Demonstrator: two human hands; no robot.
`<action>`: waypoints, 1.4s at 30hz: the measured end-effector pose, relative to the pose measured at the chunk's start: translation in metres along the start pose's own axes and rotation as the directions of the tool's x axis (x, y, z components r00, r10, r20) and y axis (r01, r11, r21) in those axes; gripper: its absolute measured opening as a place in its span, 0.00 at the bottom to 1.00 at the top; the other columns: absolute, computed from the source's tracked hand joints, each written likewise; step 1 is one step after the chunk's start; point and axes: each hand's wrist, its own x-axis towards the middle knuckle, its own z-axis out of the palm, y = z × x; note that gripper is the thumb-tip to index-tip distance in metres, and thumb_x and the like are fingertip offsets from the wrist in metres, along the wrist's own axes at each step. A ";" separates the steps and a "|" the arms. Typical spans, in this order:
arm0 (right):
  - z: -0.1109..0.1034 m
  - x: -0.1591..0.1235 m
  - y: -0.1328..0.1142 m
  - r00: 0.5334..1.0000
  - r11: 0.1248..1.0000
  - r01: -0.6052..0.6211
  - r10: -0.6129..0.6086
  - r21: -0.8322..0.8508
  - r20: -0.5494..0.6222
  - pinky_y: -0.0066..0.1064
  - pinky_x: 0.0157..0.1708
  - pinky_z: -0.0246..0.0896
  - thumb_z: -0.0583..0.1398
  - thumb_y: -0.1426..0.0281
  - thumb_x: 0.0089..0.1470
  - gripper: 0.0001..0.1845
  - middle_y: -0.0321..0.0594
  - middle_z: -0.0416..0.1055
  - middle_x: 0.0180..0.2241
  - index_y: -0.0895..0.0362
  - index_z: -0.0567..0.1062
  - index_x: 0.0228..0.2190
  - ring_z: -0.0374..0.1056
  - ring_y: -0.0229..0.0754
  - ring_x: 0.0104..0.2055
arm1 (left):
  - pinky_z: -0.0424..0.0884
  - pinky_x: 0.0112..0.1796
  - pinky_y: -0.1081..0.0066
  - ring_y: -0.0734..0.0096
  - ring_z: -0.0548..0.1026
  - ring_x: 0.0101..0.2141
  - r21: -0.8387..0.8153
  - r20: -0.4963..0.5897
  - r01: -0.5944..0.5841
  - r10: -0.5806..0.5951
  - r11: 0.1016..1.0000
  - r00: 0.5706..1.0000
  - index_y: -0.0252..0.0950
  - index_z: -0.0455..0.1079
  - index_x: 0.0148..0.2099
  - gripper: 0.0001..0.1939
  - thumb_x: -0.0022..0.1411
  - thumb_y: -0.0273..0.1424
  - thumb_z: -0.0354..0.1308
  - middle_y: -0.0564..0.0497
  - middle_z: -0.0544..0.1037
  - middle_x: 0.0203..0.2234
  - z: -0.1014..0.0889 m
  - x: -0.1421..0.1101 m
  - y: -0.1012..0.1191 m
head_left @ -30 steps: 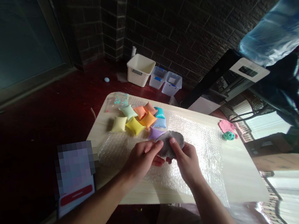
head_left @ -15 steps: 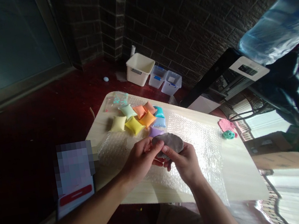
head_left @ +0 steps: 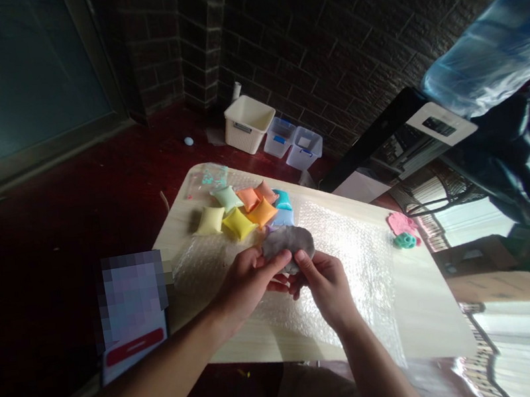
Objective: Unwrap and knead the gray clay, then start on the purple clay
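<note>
Pale table (head_left: 426,294): left hand (head_left: 250,281) and right hand (head_left: 327,282), fingers curled, pinch grey clay (head_left: 292,242); colourful packets (head_left: 239,224) toward eleven o'clock.

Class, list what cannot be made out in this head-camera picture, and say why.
All in the head view:
Purple packet: mostly hidden behind the gray clay.
Clay's underside: covered by left hand and right hand.
Phone screen: blurred into blocks.
Blue plastic-wrapped bundle: cut off by the right edge.

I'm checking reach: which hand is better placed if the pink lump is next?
Probably the right hand: it is nearer the pink lump, while the left hand would have to reach past it. Both hold the grey lump, so the left would have to keep that.
</note>
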 end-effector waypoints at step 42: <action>-0.003 0.002 0.003 1.000 0.993 0.010 -0.011 0.122 0.009 0.36 0.36 0.69 0.71 0.58 0.58 0.15 0.40 0.80 0.33 0.54 0.86 0.42 0.71 0.42 0.32 | 0.81 0.36 0.71 0.65 0.83 0.35 -0.030 -0.055 -0.013 0.011 0.999 0.998 0.31 0.82 0.44 0.21 0.53 0.38 0.79 0.44 0.87 0.36 -0.002 0.002 -0.003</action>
